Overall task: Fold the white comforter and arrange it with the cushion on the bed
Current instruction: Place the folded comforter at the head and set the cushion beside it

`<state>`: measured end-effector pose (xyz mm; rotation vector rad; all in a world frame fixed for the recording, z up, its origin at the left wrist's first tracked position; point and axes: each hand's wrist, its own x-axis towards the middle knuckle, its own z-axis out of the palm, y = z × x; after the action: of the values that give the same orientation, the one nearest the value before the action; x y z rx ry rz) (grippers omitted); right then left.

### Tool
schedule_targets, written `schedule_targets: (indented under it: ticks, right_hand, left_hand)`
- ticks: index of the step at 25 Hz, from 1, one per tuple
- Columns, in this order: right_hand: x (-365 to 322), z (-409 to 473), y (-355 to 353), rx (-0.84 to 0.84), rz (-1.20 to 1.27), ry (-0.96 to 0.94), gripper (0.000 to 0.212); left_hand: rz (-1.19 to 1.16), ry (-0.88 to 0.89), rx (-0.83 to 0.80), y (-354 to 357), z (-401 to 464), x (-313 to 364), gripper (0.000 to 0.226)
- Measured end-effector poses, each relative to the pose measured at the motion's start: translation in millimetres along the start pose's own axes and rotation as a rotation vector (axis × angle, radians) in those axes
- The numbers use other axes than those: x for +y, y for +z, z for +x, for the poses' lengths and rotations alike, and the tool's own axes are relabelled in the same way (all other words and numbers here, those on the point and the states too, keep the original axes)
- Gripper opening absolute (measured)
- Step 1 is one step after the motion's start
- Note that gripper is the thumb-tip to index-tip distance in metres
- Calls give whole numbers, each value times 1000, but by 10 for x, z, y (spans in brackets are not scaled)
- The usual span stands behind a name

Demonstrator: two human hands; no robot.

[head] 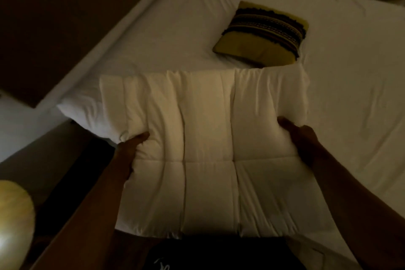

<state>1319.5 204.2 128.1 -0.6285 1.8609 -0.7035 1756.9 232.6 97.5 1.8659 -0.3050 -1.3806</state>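
1. The folded comforter [208,149] is gripped at its sides by the left hand [131,147] and right hand [302,138], closed, above the bed [350,72].
2. Placement beside the cushion [260,35] is likely needed next.

Dim, soft, slightly blurred view; lamp [13,221] glows lower left.

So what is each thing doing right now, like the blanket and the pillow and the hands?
Comforter: folded into a thick quilted bundle, held at both sides.
Left hand: gripping the comforter's left edge.
Right hand: gripping the comforter's right edge.
Cushion: lying flat on the bed, beyond the comforter, untouched.
Bed: covered by a white sheet, slightly wrinkled.
Lamp: lit, glowing yellow.
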Motion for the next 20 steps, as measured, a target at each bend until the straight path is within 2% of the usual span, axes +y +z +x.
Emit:
schedule_targets:
  ticks: [4,8,10,12,15,18,20]
  right_hand:
    - [-472,-300,1129,-88,-13,-84,85]
    - [-1003,-280,1976,-115,-38,-113,86]
    - [-1238,-142,2267,-120,-32,-122,87]
    - [-1506,57,2545,-133,-33,-142,86]
    - [-1927,467,2869,-157,-30,-163,89]
    - [-2421,883,3112,-157,-40,-196,95]
    - [-2741,1167,3259,-171,-68,-211,90]
  left_hand:
    - [-93,-1,77,-918,166,241,93]
    - [-234,36,86,-1404,433,544,98]
    - [-326,76,81,-1446,564,710,80]
    - [-386,86,91,-1453,806,881,72]
    - [-476,34,87,-1411,1211,1156,76]
    - [-535,-82,-21,-1316,1589,1389,81]
    - [-503,-214,-30,-1214,1826,1572,89]
